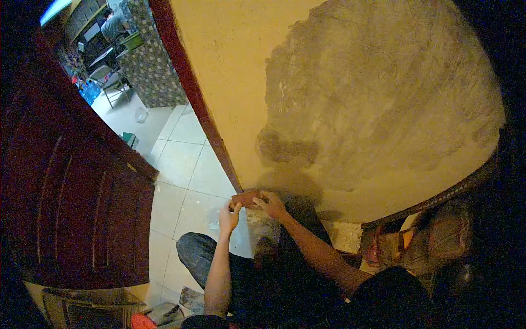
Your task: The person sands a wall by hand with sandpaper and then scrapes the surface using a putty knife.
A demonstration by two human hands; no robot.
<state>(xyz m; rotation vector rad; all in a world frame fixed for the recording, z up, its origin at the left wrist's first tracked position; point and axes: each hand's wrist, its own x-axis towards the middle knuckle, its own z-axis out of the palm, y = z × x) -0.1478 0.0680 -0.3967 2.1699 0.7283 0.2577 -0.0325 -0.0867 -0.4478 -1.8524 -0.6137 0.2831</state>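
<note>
Both hands hold one small flat reddish-brown piece (246,198) near the foot of the door frame. My left hand (228,216) grips its left end, with the thumb on the near edge. At the right end my right hand (270,205) pinches it between thumb and fingers. Just beyond lies the bottom of the yellow wall (230,66), which bears a large grey rough patch (378,93). What the piece is made of cannot be made out.
A dark red door (93,192) stands at left, beside the tiled floor (178,159). Tools and a red object (142,321) lie at lower left. A cluttered shelf (433,241) is at right. Through the doorway are a person (113,26) and a folding chair (111,81).
</note>
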